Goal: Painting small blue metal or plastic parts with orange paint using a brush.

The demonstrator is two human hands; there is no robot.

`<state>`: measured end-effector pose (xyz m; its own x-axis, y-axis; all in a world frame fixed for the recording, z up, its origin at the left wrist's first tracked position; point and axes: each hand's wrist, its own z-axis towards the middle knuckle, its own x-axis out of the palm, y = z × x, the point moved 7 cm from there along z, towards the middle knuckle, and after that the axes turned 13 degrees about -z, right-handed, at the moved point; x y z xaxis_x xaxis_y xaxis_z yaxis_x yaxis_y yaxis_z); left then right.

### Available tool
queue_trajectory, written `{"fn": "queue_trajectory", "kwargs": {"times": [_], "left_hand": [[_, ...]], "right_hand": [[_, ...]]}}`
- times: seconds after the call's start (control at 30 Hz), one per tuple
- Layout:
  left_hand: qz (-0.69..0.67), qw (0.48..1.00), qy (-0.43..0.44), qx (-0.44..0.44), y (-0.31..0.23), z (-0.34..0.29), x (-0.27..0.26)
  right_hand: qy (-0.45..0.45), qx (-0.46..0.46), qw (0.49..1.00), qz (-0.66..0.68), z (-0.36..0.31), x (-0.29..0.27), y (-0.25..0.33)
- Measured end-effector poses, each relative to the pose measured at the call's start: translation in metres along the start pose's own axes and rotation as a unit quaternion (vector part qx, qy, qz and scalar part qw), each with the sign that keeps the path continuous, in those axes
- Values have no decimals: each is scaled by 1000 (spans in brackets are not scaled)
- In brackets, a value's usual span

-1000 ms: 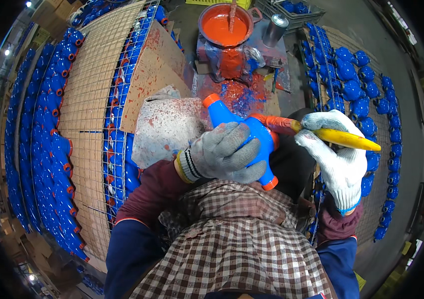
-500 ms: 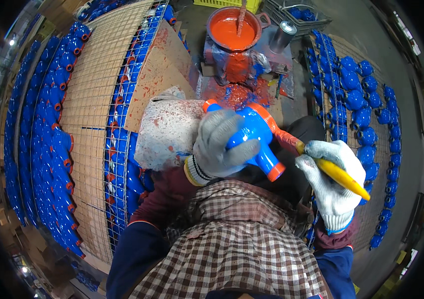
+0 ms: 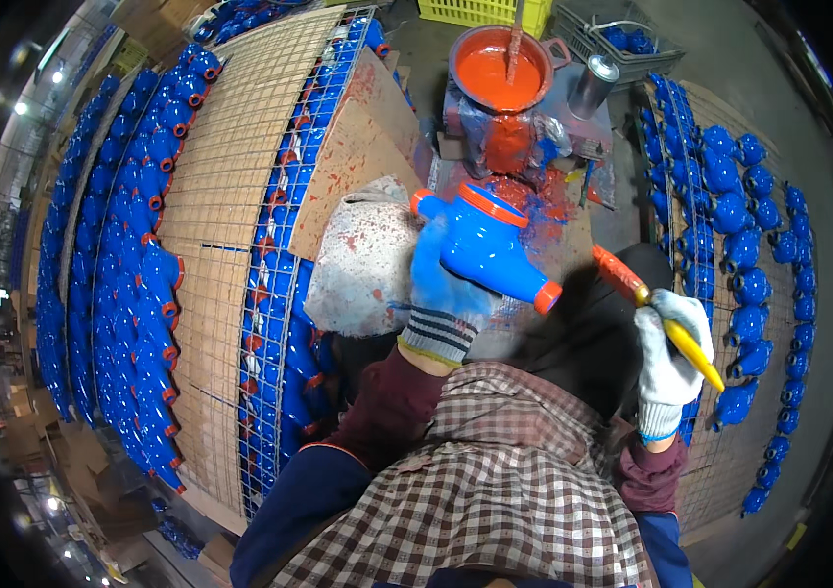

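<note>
Red paint bucket (image 3: pixel 504 73), metal can (image 3: pixel 593 86), yellow crate (image 3: pixel 485 12) behind.

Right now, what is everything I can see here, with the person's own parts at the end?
Blue valve body: one, blue with orange-red ends, held up at centre.
Paintbrush: one, yellow handle, orange-red tip, at right.
Paint pot: one, full of orange-red paint with a stick in it, top centre.
Metal can: one, grey, right of the pot.
Paint-spattered cloth: one, grey-white, left of the valve.
Wire racks: several, over tan board, left.
Racked blue castings: many, in rows at left and right.
Yellow crate: one, top edge.
Left hand: blue-stained glove, gripping the valve.
Right hand: white glove, gripping the brush.
</note>
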<state>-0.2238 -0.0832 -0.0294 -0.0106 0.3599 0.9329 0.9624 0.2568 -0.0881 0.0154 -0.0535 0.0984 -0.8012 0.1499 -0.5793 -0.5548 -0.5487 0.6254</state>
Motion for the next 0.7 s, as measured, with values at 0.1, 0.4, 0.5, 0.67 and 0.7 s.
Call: {"fn": "queue_trajectory", "kwargs": {"times": [0.1, 0.4, 0.5, 0.67, 0.7], "left_hand": [[-45, 996, -44, -56, 10, 2, -12], [-31, 991, -94, -94, 33, -8, -19], [-26, 989, -111, -98, 39, -9, -25], [-12, 986, -121, -114, 55, -9, -21], [3, 986, -118, -118, 57, -11, -22]], "right_hand": [[-41, 132, 989, 55, -19, 1, -26], [-53, 244, 959, 135, -37, 6, -40], [-80, 241, 954, 160, -32, -2, -40], [-30, 174, 970, 166, -11, 4, -35], [-19, 189, 965, 179, -8, 6, -35]]}}
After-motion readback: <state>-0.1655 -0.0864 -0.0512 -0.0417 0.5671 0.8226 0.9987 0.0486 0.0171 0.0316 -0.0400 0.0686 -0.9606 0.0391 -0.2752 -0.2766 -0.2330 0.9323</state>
